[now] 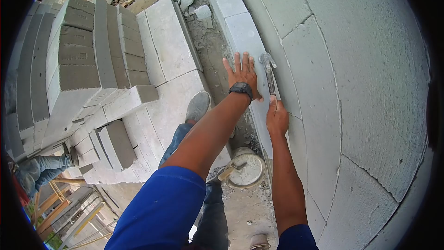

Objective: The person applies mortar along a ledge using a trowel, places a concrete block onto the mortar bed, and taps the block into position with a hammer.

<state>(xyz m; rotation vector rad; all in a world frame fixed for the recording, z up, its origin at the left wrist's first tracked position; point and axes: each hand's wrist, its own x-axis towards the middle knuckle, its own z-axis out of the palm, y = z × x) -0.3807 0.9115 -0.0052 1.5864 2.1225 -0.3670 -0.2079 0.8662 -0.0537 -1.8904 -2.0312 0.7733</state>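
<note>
My left hand [242, 75], with a black watch at the wrist, lies with fingers spread against a pale grey concrete block [245, 32] at the foot of the block wall [365, 78]. Just to its right, my right hand [277, 116] is closed around the handle of a hammer [269, 75]. The hammer's metal head points away from me, beside the wall face. Whether it touches the block, I cannot tell. Part of the block is hidden under my left hand.
A bucket [256, 184] of pale mortar with a wooden-handled tool [227, 172] stands near my feet. Stacked blocks [76, 48] rise on the left. Broken block pieces [202, 13] lie in the gap ahead. Another person's leg [48, 169] shows at the lower left.
</note>
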